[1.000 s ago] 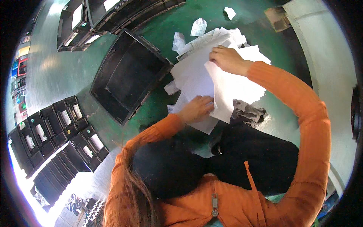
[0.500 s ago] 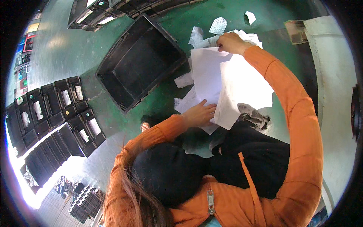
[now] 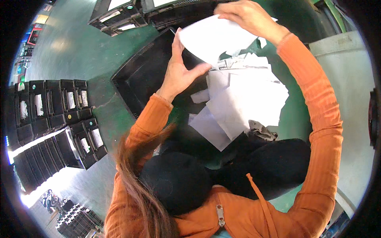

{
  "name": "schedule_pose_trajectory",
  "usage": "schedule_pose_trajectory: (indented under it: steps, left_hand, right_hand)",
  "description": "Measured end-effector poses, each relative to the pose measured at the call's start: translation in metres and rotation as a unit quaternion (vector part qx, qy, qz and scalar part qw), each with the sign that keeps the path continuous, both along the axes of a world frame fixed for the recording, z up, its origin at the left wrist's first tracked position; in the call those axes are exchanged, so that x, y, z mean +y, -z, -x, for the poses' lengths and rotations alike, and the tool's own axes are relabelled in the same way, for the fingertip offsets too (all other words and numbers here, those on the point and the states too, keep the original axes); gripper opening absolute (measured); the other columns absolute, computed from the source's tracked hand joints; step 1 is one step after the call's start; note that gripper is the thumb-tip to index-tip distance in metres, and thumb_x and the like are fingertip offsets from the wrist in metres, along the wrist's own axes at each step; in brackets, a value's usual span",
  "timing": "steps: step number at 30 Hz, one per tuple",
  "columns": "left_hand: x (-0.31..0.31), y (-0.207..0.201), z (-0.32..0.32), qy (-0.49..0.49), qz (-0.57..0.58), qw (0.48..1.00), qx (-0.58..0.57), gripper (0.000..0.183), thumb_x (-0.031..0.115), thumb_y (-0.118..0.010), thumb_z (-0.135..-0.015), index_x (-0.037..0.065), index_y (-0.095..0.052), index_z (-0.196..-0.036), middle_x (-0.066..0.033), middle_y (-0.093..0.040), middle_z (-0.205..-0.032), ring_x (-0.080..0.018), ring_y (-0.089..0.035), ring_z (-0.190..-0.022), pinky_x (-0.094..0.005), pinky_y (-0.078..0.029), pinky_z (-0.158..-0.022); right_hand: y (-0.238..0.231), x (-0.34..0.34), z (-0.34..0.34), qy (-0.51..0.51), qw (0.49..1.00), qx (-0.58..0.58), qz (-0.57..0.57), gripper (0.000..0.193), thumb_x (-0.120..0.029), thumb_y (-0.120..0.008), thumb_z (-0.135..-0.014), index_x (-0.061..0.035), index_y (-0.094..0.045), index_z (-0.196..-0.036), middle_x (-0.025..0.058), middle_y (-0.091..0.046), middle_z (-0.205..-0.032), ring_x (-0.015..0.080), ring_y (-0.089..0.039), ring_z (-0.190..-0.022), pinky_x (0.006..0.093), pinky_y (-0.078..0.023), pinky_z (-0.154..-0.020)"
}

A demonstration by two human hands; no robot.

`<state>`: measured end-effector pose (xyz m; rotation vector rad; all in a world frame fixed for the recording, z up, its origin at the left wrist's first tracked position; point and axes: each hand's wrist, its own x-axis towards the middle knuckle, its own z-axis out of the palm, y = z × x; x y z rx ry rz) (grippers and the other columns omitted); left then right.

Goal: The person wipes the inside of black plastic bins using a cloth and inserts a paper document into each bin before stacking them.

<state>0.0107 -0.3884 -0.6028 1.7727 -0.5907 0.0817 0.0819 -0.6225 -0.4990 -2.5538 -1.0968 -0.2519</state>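
Note:
A white sheet of paper (image 3: pixel 216 37) is raised above the floor between my hands. My right hand (image 3: pixel 252 19) pinches its far edge between thumb and fingers. At the sheet's left corner is my left hand (image 3: pixel 176 75), its fingers against the edge and its thumb reaching to the lower edge. Below the sheet, a loose, overlapping pile of white papers (image 3: pixel 248 97) spreads over the green floor, some of them printed. A crumpled grey cloth (image 3: pixel 262 131) lies at the pile's near edge, beside my knee.
Left of the papers is a large black plastic crate (image 3: pixel 139 85), partly behind my left arm. More black crates (image 3: pixel 115 18) stand at the far side, and stacked black bins (image 3: pixel 55 107) are on the left. A pale panel (image 3: pixel 351 99) rises at the right.
Both hands have moved up and away from me, lifting a sheet off the pile. My left hand has left the papers near my knees and come to the raised sheet's edge.

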Motion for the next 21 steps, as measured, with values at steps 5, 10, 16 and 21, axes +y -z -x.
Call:
schedule_pose_trajectory:
  steps: [5, 10, 16, 21]
  left_hand:
    - [0.066, -0.003, 0.002, -0.137, 0.208, 0.937, 0.246, 0.057, 0.04, -0.041, -0.091, 0.007, -0.027, -0.136, -0.0146, -0.042, -0.133, -0.0236, -0.047, -0.115, -0.0402, -0.037, -0.09]
    - [0.128, 0.016, 0.01, -0.242, 0.182, 0.911, 0.279, 0.049, 0.04, -0.043, -0.092, 0.007, -0.034, -0.126, -0.0096, -0.052, -0.116, -0.0186, -0.053, -0.104, -0.0386, -0.044, -0.083]
    - [0.18, 0.092, -0.003, -0.401, -0.041, 0.879, 0.254, 0.046, -0.001, -0.055, -0.072, -0.002, -0.042, -0.116, -0.0233, -0.062, -0.099, -0.0344, -0.061, -0.095, -0.0379, -0.046, -0.083]
    - [0.201, 0.111, -0.007, -0.385, -0.18, 0.864, 0.272, 0.057, 0.0, -0.056, -0.073, -0.008, -0.033, -0.124, -0.0305, -0.059, -0.099, -0.0426, -0.058, -0.094, -0.0449, -0.046, -0.082]
  right_hand:
    - [0.021, 0.104, -0.041, 0.008, 0.994, -0.097, 0.041, 0.015, -0.023, -0.059, -0.081, -0.0104, -0.064, -0.088, 0.0095, -0.064, -0.078, 0.0272, -0.061, -0.076, 0.0388, -0.047, -0.069]
    - [0.102, 0.211, -0.057, -0.002, 0.991, -0.099, 0.095, 0.01, -0.024, -0.056, -0.084, -0.0184, -0.063, -0.088, 0.0014, -0.06, -0.071, 0.0188, -0.058, -0.082, 0.038, -0.039, -0.08]
    - [0.16, 0.28, -0.015, 0.107, 0.973, -0.157, 0.129, 0.046, -0.014, -0.061, -0.077, -0.0211, -0.049, -0.121, 0.0118, -0.042, -0.125, 0.0293, -0.031, -0.126, 0.0571, -0.022, -0.102]
    - [0.211, 0.274, 0.044, 0.16, 0.969, 0.105, 0.156, 0.075, -0.035, -0.073, -0.065, -0.0252, -0.038, -0.131, 0.0154, -0.02, -0.142, 0.0385, -0.01, -0.134, 0.0719, -0.011, -0.095]
